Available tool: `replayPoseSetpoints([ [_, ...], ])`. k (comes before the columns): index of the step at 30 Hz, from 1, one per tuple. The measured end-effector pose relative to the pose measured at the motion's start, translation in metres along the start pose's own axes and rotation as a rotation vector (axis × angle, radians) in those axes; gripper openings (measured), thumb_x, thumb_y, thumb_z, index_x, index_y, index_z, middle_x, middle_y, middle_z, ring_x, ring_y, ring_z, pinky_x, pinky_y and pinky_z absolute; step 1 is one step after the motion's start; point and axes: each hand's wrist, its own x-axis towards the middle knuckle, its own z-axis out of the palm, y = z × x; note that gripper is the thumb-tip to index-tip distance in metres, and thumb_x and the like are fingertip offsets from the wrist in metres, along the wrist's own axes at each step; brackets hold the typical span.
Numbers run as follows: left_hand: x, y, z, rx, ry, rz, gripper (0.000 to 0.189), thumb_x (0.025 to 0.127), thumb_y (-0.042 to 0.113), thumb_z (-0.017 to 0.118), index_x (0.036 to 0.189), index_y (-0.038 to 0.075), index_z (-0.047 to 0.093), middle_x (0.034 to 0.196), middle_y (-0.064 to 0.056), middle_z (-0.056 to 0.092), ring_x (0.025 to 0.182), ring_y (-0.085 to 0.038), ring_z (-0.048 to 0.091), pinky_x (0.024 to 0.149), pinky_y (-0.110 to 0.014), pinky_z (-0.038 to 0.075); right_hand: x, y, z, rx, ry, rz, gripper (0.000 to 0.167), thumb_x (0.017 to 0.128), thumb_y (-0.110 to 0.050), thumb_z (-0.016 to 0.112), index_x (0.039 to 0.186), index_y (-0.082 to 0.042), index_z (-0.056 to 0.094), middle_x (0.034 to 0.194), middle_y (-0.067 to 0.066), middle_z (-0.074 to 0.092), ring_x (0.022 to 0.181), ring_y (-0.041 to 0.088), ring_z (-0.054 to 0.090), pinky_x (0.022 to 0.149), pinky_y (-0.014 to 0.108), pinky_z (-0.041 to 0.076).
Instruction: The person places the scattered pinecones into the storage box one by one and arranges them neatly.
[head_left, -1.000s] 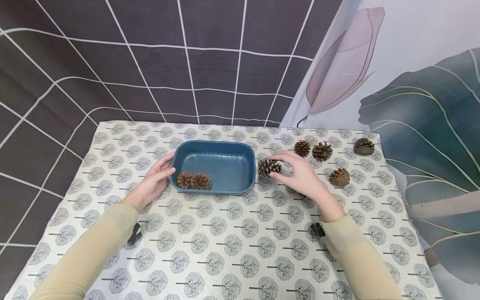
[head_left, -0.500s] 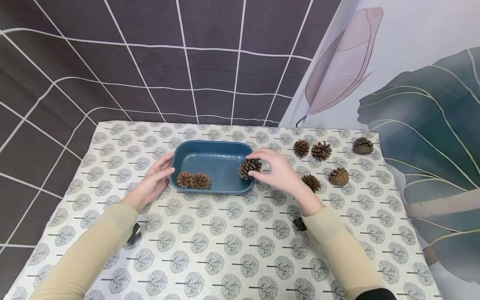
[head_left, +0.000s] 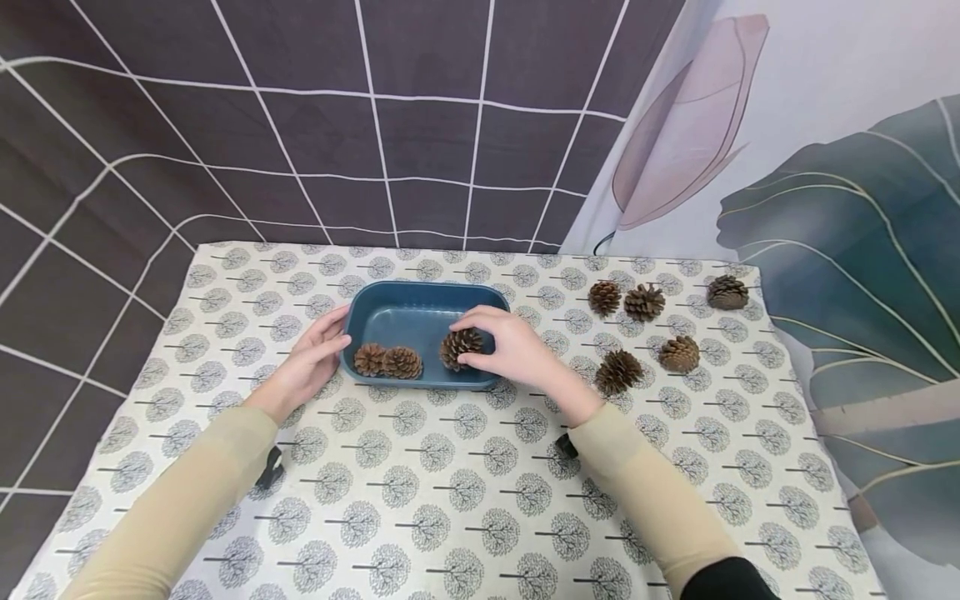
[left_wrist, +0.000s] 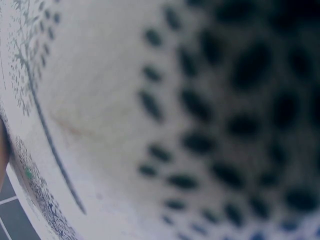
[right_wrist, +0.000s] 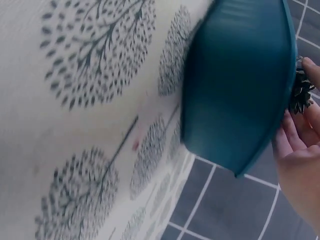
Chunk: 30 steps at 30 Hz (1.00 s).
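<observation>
A blue plastic basin (head_left: 427,380) stands on the patterned cloth. Against its left end rests my left hand (head_left: 303,362), fingers fairly straight along the outside and thumb at the rim. My right hand (head_left: 513,346) pinches a brown pinecone (head_left: 459,348) between thumb and fingers, inside the basin's right half. Two more pinecones (head_left: 401,362) lie side by side at the basin's near left corner. The right wrist view has the basin's outer wall (right_wrist: 235,90), with my fingers and part of the pinecone (right_wrist: 301,92) beyond the rim. Mostly blurred cloth fills the left wrist view.
Several pinecones lie on the cloth at the right: one (head_left: 618,371) nearest my right forearm, another (head_left: 679,354) beside it, two (head_left: 643,302) close together farther back, and one (head_left: 727,292) near the table's right edge. A dark gridded curtain (head_left: 427,133) hangs behind the table.
My right hand has carried its pinecone leftward from beside the basin, over the right rim and into it. The pinecone under my right forearm has come into view. My left hand stays put.
</observation>
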Motion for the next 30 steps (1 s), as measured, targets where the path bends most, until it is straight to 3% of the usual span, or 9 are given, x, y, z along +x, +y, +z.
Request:
replayPoseSetpoints([
  [4,0.0,0.0,0.001,0.001,0.003,-0.003,0.067,0.108,0.0,0.048,0.168,0.012,0.023,0.18,-0.011,0.008,0.163,-0.014,0.023,0.139,-0.041,0.008,0.005,-0.001,0.008,-0.04,-0.037,0.006,0.044,0.091,-0.021,0.084,0.131,-0.009,0.072,0.139,0.011,0.07,0.138,0.033,0.061,0.123,0.05,0.048],
  [15,0.0,-0.001,0.0,-0.009,0.001,0.013,0.063,0.107,0.001,0.051,0.165,0.017,0.032,0.179,-0.011,0.012,0.152,-0.004,0.036,0.14,-0.044,0.004,0.02,-0.004,0.021,-0.16,-0.144,-0.032,0.044,0.091,-0.025,0.084,0.129,-0.008,0.072,0.136,0.01,0.072,0.133,0.03,0.065,0.126,0.051,0.043],
  [22,0.0,-0.003,-0.001,-0.02,-0.001,0.023,0.061,0.107,0.001,0.051,0.163,0.019,0.037,0.178,-0.009,0.015,0.136,0.008,0.047,0.139,-0.043,0.007,0.027,-0.007,0.029,-0.182,-0.202,-0.032,0.046,0.091,-0.026,0.084,0.131,-0.008,0.072,0.136,0.009,0.072,0.132,0.028,0.066,0.124,0.045,0.047],
  [30,-0.001,-0.001,0.0,0.003,0.004,0.002,0.064,0.108,0.002,0.05,0.167,0.016,0.029,0.18,-0.01,0.011,0.156,-0.006,0.034,0.139,-0.041,0.01,0.031,-0.01,0.038,-0.154,-0.209,-0.058,0.045,0.09,-0.024,0.085,0.13,-0.008,0.072,0.135,0.008,0.073,0.131,0.027,0.067,0.122,0.042,0.05],
])
